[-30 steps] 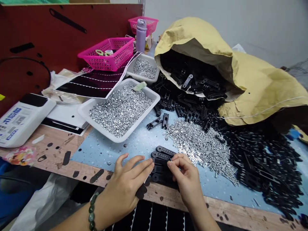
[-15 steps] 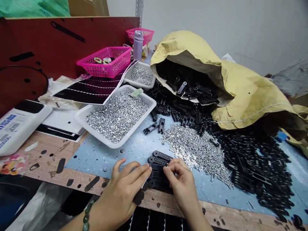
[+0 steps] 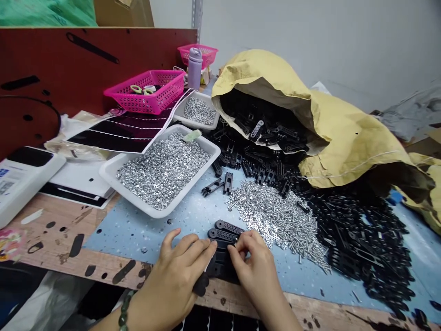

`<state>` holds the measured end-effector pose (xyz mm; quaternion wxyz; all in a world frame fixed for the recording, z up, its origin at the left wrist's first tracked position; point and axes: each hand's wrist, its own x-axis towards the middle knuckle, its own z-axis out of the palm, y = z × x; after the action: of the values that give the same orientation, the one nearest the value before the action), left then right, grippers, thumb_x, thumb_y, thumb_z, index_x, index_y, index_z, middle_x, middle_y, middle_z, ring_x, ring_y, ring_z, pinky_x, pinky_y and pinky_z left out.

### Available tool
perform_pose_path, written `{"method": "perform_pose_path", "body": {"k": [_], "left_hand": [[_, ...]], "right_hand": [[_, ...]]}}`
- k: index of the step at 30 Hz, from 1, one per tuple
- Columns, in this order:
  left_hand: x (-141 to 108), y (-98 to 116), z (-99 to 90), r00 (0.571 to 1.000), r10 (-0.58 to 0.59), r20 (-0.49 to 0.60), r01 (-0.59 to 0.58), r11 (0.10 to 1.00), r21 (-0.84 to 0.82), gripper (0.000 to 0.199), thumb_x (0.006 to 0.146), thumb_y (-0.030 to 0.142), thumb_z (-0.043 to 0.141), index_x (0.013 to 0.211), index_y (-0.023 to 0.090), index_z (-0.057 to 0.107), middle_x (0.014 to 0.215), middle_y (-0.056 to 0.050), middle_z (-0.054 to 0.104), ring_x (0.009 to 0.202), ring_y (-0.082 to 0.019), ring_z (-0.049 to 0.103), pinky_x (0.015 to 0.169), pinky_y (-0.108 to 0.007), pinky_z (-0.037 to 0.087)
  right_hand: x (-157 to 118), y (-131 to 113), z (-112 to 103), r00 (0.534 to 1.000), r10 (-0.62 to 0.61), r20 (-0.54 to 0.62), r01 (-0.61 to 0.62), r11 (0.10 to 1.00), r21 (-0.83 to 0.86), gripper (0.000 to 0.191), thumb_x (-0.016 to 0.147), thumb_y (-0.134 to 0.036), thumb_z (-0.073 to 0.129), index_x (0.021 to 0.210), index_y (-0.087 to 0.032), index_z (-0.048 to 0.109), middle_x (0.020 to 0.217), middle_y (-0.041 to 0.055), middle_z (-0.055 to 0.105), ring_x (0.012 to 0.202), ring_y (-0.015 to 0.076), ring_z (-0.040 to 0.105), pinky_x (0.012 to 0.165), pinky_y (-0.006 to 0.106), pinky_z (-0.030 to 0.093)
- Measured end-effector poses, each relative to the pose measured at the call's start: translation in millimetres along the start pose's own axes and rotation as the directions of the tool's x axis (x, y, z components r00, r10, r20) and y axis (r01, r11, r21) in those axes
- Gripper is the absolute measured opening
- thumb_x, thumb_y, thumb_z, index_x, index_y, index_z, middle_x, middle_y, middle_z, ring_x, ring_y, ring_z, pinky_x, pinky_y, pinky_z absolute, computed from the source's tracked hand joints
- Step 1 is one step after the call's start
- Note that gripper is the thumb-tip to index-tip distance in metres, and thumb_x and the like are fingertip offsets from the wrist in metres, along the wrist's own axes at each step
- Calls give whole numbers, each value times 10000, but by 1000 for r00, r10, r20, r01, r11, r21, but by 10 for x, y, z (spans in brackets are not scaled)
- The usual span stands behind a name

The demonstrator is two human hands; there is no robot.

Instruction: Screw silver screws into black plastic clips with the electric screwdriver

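Several long black plastic parts (image 3: 225,233) lie side by side near the table's front edge, between my hands. My left hand (image 3: 179,271) rests over their left ends, fingers together on the dark pieces, with rounded black ends showing below its fingertips. At the right ends my right hand (image 3: 253,264) is closed in a pinch; whatever is between its fingertips is too small to make out. Just behind that hand, a loose pile of silver screws and nuts (image 3: 275,211) spreads over the blue mat (image 3: 158,243).
A white tray of nuts (image 3: 161,214) stands at centre left, a smaller tray of screws (image 3: 200,110) behind it. Pink baskets (image 3: 148,99) and a purple bottle (image 3: 195,71) are farther back. A yellow sack (image 3: 344,133) and heaped black parts (image 3: 365,248) occupy the right.
The whole view has shifted slightly, so most things appear a little farther left and lower. Both hands keep nearly the same pose at the black parts.
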<state>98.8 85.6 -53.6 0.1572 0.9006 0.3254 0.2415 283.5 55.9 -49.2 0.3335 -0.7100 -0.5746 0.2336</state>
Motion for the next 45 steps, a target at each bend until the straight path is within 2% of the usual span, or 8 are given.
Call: {"method": "perform_pose_path", "body": {"k": [6, 11, 15, 18, 21, 26, 35, 45], "left_hand": [[71, 2, -130, 998, -25, 56, 29, 997, -71, 586, 720, 39, 491, 1277, 221, 510, 1154, -55, 599, 1068, -278, 465, 980, -519, 222], [139, 52, -263, 986, -59, 156, 93, 970, -223, 471, 905, 100, 383, 1346, 258, 435, 1287, -49, 508, 1166, -239, 419, 953, -425, 413], [105, 87, -241, 986, -116, 119, 150, 928, -340, 460, 949, 122, 298, 1383, 259, 366, 1336, -38, 481, 1201, -195, 447, 993, -357, 439], [50, 45, -199, 971, -232, 66, 240, 912, -333, 447, 971, 157, 278, 1401, 271, 329, 1396, -19, 429, 1249, -181, 421, 996, -335, 435], [22, -41, -149, 976, -219, 1, 215, 961, -173, 447, 958, 156, 326, 1385, 281, 363, 1405, -11, 427, 1283, -224, 357, 1004, -425, 370], [15, -113, -31, 994, -38, 102, 29, 996, 88, 448, 899, 143, 433, 1334, 249, 450, 1323, -32, 533, 1204, -280, 411, 971, -507, 243], [17, -103, -34, 994, -8, 113, -8, 990, 142, 460, 871, 118, 438, 1313, 243, 466, 1316, -15, 539, 1166, -259, 440, 975, -476, 190], [167, -23, 33, 997, -27, 69, 22, 997, 78, 505, 808, 112, 487, 1305, 206, 479, 1159, -62, 604, 1068, -268, 504, 978, -500, 190]], "right_hand": [[60, -1, -163, 989, -144, 20, 142, 919, -367, 303, 781, -354, 647, 591, -206, 463, 697, 13, 477, 521, 121, 444, 458, 254, 351], [-24, -243, -212, 915, -382, 133, 389, 921, -29, 241, 882, -209, 521, 1120, -222, 487, 990, 67, 565, 798, 169, 565, 686, 302, 492], [-122, -355, -174, 837, -498, 226, 487, 867, 107, 353, 896, -84, 425, 1210, -241, 458, 958, 46, 616, 870, 171, 589, 743, 308, 501], [-159, -281, -203, 899, -413, 143, 383, 902, 198, 303, 884, -96, 459, 1140, -246, 522, 939, 37, 622, 849, 161, 605, 733, 297, 515], [-111, -143, -221, 990, -137, 30, 119, 937, 328, 142, 876, -203, 520, 981, -230, 613, 856, 29, 607, 721, 145, 610, 606, 261, 528], [44, 13, -82, 983, 147, 106, -180, 852, 492, 155, 798, -323, 606, 856, -188, 652, 731, 13, 567, 610, 138, 580, 523, 252, 534], [86, 101, 32, 975, 183, 127, -220, 878, 425, 139, 792, -308, 575, 801, -182, 632, 675, 2, 549, 537, 124, 535, 483, 235, 462], [151, 17, -15, 997, 10, 75, -9, 1000, -14, 123, 845, -257, 503, 753, -205, 566, 667, 0, 580, 585, 144, 545, 557, 252, 420]]}}
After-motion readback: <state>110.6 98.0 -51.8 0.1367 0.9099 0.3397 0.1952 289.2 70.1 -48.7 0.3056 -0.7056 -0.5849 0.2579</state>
